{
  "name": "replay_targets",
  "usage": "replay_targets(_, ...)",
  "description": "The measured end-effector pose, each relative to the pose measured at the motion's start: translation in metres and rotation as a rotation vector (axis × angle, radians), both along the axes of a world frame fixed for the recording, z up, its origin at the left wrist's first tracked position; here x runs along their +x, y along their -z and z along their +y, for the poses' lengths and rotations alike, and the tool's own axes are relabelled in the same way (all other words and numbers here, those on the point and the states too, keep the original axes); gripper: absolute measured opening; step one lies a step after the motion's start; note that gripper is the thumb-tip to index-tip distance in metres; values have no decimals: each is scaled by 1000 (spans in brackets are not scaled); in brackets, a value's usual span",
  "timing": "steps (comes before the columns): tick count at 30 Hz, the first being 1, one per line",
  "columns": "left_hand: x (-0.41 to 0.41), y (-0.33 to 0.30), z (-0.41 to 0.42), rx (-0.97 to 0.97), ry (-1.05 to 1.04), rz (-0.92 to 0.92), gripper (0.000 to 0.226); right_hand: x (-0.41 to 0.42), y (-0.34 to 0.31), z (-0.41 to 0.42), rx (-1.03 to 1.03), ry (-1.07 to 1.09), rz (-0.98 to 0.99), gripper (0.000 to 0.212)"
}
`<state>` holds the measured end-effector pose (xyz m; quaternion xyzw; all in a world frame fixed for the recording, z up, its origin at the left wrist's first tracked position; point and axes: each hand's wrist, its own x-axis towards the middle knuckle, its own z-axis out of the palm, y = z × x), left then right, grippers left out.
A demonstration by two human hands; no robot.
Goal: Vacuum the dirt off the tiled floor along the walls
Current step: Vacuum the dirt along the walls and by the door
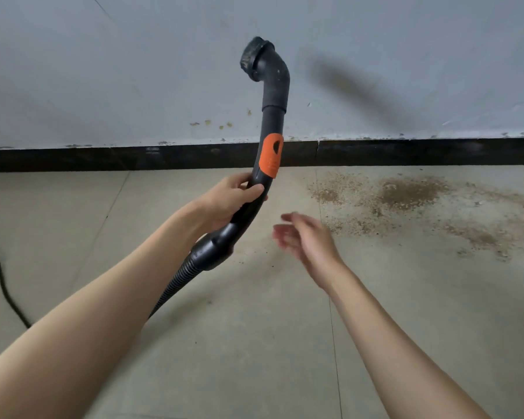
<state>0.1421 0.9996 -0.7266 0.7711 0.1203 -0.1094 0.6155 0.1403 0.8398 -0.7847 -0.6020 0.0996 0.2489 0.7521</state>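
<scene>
The ribbed black hose [176,282] disappears behind the left forearm. The left hand [227,201] grips the curved black vacuum wand [270,128], upright, round brush head [251,57] facing left, above the beige tiled floor [254,343]. The right hand [306,237], blurred, is loose-fingered. Brown dirt [406,195] lies by the black skirting [103,158].

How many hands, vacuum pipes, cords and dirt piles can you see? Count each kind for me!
Hands: 2, left hand gripping the pipe, right hand free
Vacuum pipes: 1, vacuum pipe
Cords: 1, cord
Dirt piles: 1, dirt on the floor
Total: 5
</scene>
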Motion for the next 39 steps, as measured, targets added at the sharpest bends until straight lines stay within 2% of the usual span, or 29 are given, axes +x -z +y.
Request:
replay_targets(2,-4,7,2,102,-3,28,15,21,-10,-3,-60,53,-60,26)
replay_targets(5,-12,22,-1,162,21,111,16,51,-25,5,-121,9,-165,34)
replay_targets(7,-19,33,-3,167,24,141,17,64,-30,16,-173,-57,-186,25)
replay_targets(9,-28,42,-2,183,17,153,16,68,-28,27,-214,-119,-153,20)
replay_targets(13,-51,54,11,361,70,195,9,61,-7,46,-234,-232,-25,16)
replay_targets(16,-76,59,16,418,52,236,20,45,7,55,-77,-285,160,12)
replay_targets(22,-136,72,4,533,58,394,30,-4,36,46,-67,-361,324,10)
replay_targets(25,-158,85,-15,531,53,480,38,-27,50,32,-104,-383,400,15)
replay_targets(30,-196,94,-33,609,34,521,37,-63,58,18,-124,-413,494,19)
replay_targets(35,-228,96,-52,515,54,657,47,-91,64,3,-207,-470,560,20)
replay_targets(39,-247,109,-56,418,63,677,47,-103,76,11,-291,-580,530,19)
